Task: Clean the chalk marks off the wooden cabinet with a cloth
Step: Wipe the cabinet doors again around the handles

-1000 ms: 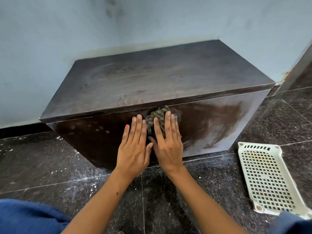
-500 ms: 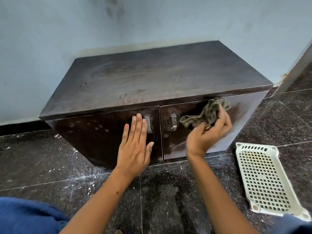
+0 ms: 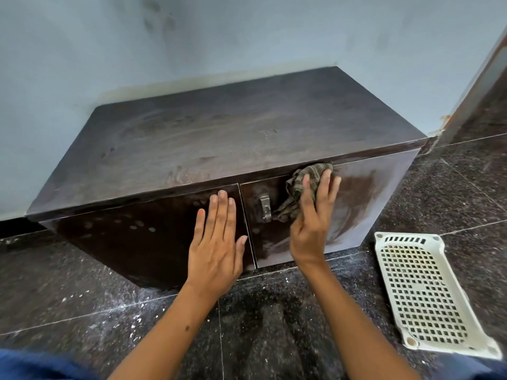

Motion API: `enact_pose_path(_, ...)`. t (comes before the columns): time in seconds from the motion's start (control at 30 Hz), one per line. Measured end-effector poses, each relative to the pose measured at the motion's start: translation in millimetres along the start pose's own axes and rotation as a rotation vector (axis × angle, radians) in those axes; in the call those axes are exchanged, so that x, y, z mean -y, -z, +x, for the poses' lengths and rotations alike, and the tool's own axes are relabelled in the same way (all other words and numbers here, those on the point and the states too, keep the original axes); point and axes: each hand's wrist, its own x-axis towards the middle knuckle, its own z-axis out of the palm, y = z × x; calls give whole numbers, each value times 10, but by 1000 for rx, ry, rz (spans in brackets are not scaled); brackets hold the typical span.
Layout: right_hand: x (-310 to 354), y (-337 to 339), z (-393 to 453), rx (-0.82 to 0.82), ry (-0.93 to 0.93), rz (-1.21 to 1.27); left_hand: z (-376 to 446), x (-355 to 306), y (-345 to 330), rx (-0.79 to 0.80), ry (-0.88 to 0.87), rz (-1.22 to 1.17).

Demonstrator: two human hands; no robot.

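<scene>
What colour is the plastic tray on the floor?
Cream-white tray with a square-hole grid, seen in the head view.

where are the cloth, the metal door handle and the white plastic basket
cloth (image 3: 300,182): head view, on the bunched fabric left of the right hand's fingers
metal door handle (image 3: 265,208): head view, on the middle of the handle on the right door
white plastic basket (image 3: 422,292): head view, on its perforated bottom grid
</scene>
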Motion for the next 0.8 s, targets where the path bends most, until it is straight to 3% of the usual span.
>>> enact_pose_path(0.37,-388,187,596,-487,-475,7,-8,95,-3,-6,-49,13)
enact_pose_path(0.47,58,-37,372,-407,-478,33,-8,70,-24,-5,-32,16)
enact_pose_path(0.57,574,-295,-202,-144,-325,113,5,41,-63,-10,-17,17)
enact_pose_path(0.63,572,-318,-332,-64,-290,135,6,17,-91,-23,-7,9)
enact_pose_path(0.8,-98,91,406,-350,-458,78,9,-14,-138,-48,0,-22)
